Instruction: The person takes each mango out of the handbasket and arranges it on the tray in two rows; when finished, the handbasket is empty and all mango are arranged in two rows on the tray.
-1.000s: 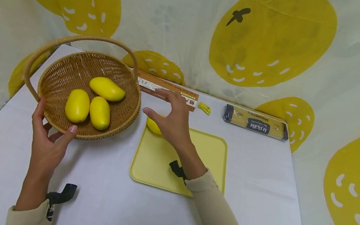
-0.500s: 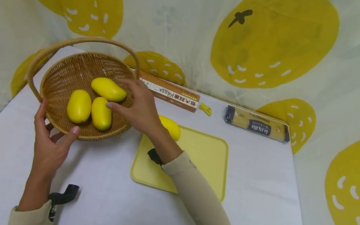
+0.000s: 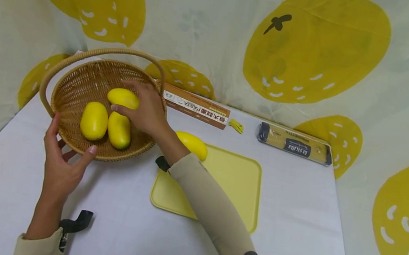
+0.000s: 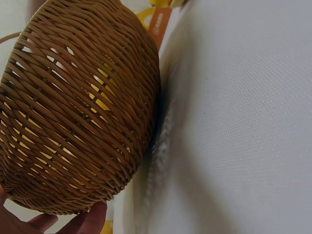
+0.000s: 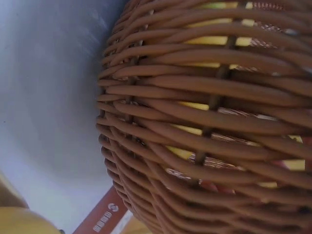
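Note:
A brown wicker basket (image 3: 71, 90) with a tall hoop handle tilts toward me on the left. Three yellow mangoes lie inside: a left one (image 3: 94, 122), a lower right one (image 3: 119, 131) and a rear one (image 3: 122, 97). My left hand (image 3: 62, 173) holds the basket's near left rim; in the left wrist view its fingers (image 4: 95, 219) touch the weave. Reaching over the right rim, my right hand (image 3: 147, 110) has thumb and fingers on either side of the rear mango, whose right end it covers. The right wrist view shows only the basket's outer wall (image 5: 204, 122) close up.
A yellow tray (image 3: 227, 186) lies right of the basket, with another mango (image 3: 193, 144) at its far left corner. Behind stand a pasta box (image 3: 196, 107), a small yellow packet (image 3: 235, 126) and a spaghetti pack (image 3: 294, 143). A fruit-print cloth hangs behind the white table.
My right hand has moved left from above the tray's mango into the basket and closed around the rear mango. The left hand keeps its hold on the rim.

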